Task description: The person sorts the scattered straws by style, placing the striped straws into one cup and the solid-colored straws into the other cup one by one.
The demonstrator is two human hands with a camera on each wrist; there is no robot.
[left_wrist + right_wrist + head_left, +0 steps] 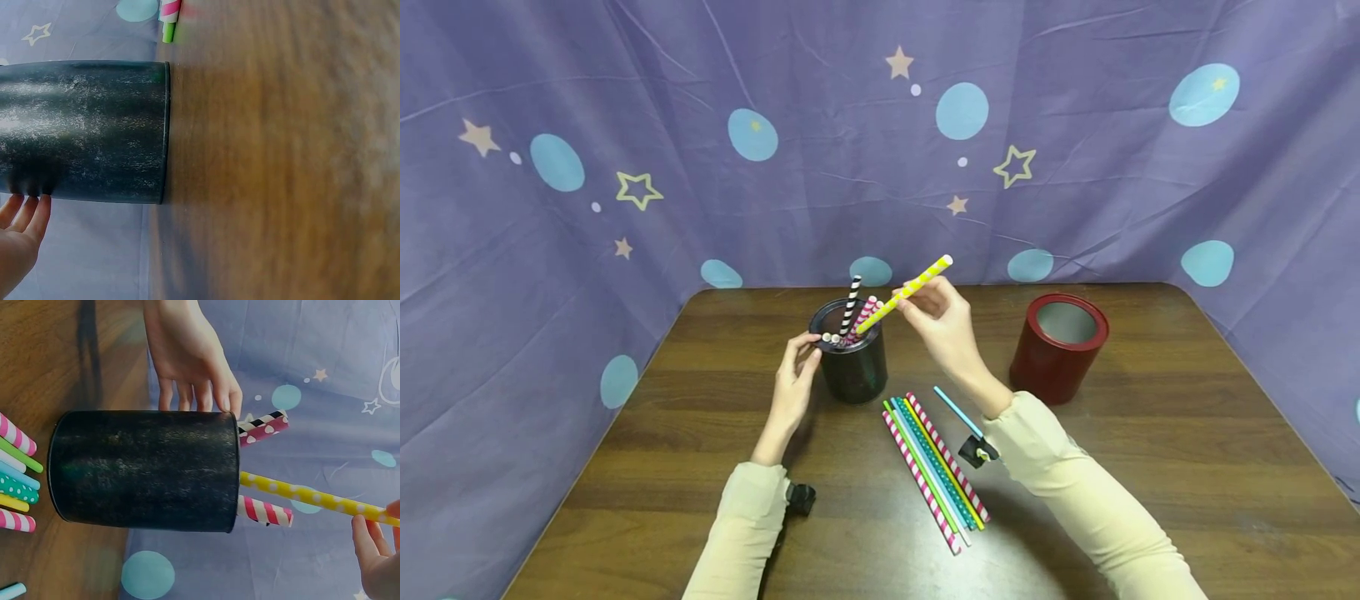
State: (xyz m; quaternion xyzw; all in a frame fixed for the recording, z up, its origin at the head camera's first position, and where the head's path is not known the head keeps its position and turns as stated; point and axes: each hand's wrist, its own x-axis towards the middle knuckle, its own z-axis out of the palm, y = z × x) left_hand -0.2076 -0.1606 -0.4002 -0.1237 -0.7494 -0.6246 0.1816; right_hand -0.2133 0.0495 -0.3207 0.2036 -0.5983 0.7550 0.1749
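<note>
My right hand (942,321) pinches a yellow straw with white dots (917,285) between thumb and fingers. The straw slants down to the left, its lower end at the mouth of a black can (854,371). Fingertips of my left hand (795,375) rest against the can's left side and rim, the fingers fairly straight in the right wrist view. Standing in the can are a black-and-white striped straw (851,304), pink-and-white straws (265,510) and a pink straw with white hearts (265,430). Pale straw ends (831,337) show low by the rim.
A row of several straws (934,471), striped pink, green, pale blue, dotted teal and yellow, lies on the wooden table (662,433) before the can. A blue straw (957,411) lies partly behind my right wrist. A red can (1060,350) stands at right, its mouth uncovered.
</note>
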